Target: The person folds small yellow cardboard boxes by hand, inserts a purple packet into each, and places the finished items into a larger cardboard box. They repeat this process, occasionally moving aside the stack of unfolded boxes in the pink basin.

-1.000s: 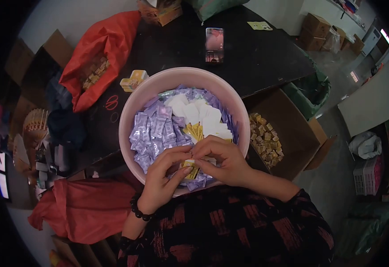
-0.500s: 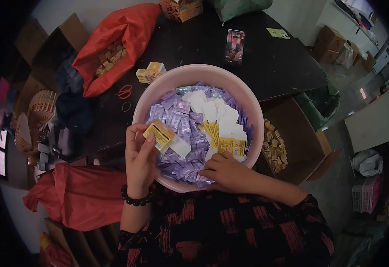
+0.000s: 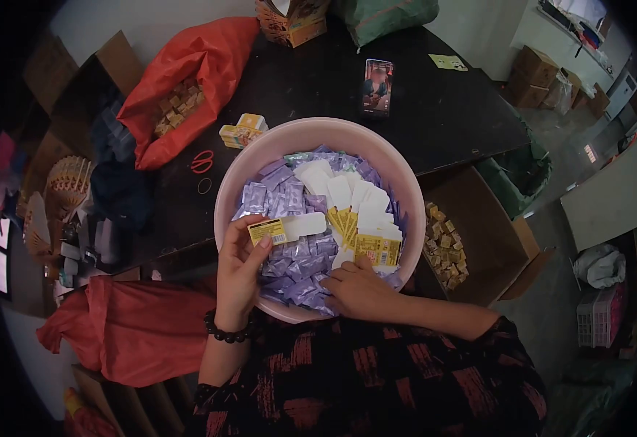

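Note:
My left hand (image 3: 237,268), a dark beaded bracelet on its wrist, pinches a small yellow carton (image 3: 269,232) with printed text and a barcode. A long white flap (image 3: 306,224) sticks out from the carton to the right. Beneath is a pink tub (image 3: 225,191) full of shiny purple sachets (image 3: 294,264). My right hand (image 3: 366,291) rests low in the tub with fingers curled down on the sachets; its fingertips are partly hidden. Just beyond it lies a fanned stack of flat yellow-and-white cartons (image 3: 378,246) on top of the sachets.
On the dark table (image 3: 446,109) are a phone (image 3: 377,87), red scissors (image 3: 202,162), several yellow boxes (image 3: 243,131) and a red bag (image 3: 216,58) of small cartons. At right stands a cardboard box (image 3: 479,218) with more small cartons. A red sack (image 3: 140,331) is at left.
My left hand has turned the carton from a downward slant to nearly level, its white flap now pointing right. My right hand stays low in the tub. The view has shifted slightly.

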The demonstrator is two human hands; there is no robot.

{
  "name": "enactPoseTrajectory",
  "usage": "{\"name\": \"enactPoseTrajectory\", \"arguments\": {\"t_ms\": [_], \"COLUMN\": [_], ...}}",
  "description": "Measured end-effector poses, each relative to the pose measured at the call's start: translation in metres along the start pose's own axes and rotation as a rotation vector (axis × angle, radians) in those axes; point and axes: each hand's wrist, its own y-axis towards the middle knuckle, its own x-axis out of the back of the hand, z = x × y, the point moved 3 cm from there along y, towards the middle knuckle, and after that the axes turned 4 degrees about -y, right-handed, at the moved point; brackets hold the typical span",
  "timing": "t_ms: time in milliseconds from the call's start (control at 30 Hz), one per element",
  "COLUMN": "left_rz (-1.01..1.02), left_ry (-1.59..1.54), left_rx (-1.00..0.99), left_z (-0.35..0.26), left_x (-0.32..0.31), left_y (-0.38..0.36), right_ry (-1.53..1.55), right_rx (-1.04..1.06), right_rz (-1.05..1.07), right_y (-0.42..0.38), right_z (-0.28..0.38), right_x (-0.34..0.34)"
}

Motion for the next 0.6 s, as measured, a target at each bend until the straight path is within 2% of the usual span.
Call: {"name": "enactPoseTrajectory", "arguments": {"t_ms": [200, 400, 467, 600], "left_rz": [0.017, -0.013, -0.006, 0.005], "left_ry": [0.054, 0.04, 0.025, 0.039], "left_rx": [0.002, -0.002, -0.013, -0.005], "left_z": [0.004, 0.006, 0.007, 0.008], "left_x": [-0.002, 0.002, 0.002, -0.001], "left_y": [0.0, -0.001, 0.0, 0.0], "right_ry": [-0.032, -0.049, -0.082, -0.217], "right_rx": [-0.093, -0.06, -0.003, 0.031], "right_rz": [0.115, 0.064, -0.094, -0.095], "right_y": [0.005, 0.001, -0.002, 0.0], "right_z": [0.006, 0.005, 0.012, 0.012], "right_x": [0.006, -0.005, 0.002, -0.002]}}
